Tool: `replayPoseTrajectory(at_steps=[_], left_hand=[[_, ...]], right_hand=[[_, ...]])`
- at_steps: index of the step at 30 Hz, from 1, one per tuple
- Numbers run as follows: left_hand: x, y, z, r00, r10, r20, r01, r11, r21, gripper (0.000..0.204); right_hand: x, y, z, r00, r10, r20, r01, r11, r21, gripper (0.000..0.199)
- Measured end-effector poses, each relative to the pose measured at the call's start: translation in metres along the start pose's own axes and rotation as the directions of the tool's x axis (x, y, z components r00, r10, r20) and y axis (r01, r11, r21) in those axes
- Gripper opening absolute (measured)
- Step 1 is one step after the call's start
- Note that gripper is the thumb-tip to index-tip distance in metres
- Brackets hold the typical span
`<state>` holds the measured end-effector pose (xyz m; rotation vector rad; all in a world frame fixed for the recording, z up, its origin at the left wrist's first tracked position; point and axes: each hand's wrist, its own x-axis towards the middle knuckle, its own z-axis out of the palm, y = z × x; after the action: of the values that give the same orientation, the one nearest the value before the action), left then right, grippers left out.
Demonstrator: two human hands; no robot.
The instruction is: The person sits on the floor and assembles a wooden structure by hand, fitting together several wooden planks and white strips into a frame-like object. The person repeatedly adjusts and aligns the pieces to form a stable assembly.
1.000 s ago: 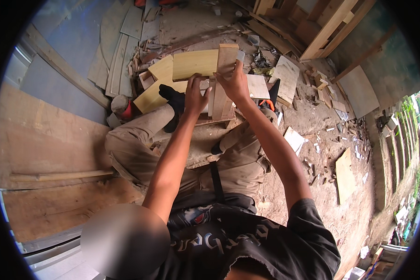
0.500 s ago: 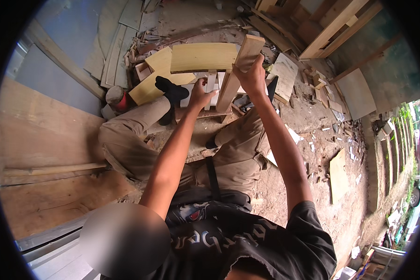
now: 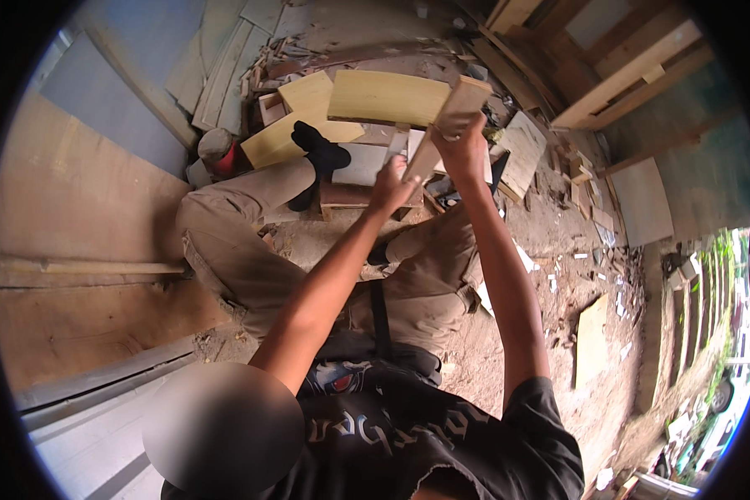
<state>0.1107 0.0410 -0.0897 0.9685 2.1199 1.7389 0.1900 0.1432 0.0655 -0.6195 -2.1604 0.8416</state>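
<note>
A wooden board (image 3: 467, 96) slants between my hands over a low wooden stand (image 3: 358, 196). My right hand (image 3: 465, 154) is wrapped round its upper part from the right side. At the lower end, my left hand (image 3: 392, 187) closes on the same board with fingers and thumb; part of its grip is hidden by the wood. Just beyond, a curved-looking yellow panel (image 3: 387, 97) lies behind the board. White flat pieces (image 3: 362, 164) rest on the stand, partly covered by my hands.
More yellow sheets (image 3: 267, 143) lie left, by a red-and-grey can (image 3: 217, 150). My socked foot (image 3: 321, 150) is beside the stand. Offcuts (image 3: 587, 187) and a pale panel (image 3: 521, 150) litter the ground at right. Wooden framing (image 3: 625, 71) stands far right.
The board has tilted and shifted slightly right and down. My left hand has moved right, from beside a white strip onto the board's lower end. My right hand keeps its grip.
</note>
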Motion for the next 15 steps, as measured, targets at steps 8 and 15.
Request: replayPoseTrajectory(at_steps=[8, 15], left_hand=[[0.013, -0.001, 0.022, 0.990, 0.081, 0.115, -0.092, 0.991, 0.093, 0.049], [0.020, 0.005, 0.016, 0.979, 0.159, 0.130, -0.159, 0.987, -0.016, 0.033]], right_hand=[[-0.008, 0.015, 0.007, 0.993, -0.078, -0.089, 0.072, 0.995, -0.065, 0.061], [-0.043, 0.052, 0.044, 0.975, 0.131, -0.177, -0.124, 0.991, 0.051, 0.090]])
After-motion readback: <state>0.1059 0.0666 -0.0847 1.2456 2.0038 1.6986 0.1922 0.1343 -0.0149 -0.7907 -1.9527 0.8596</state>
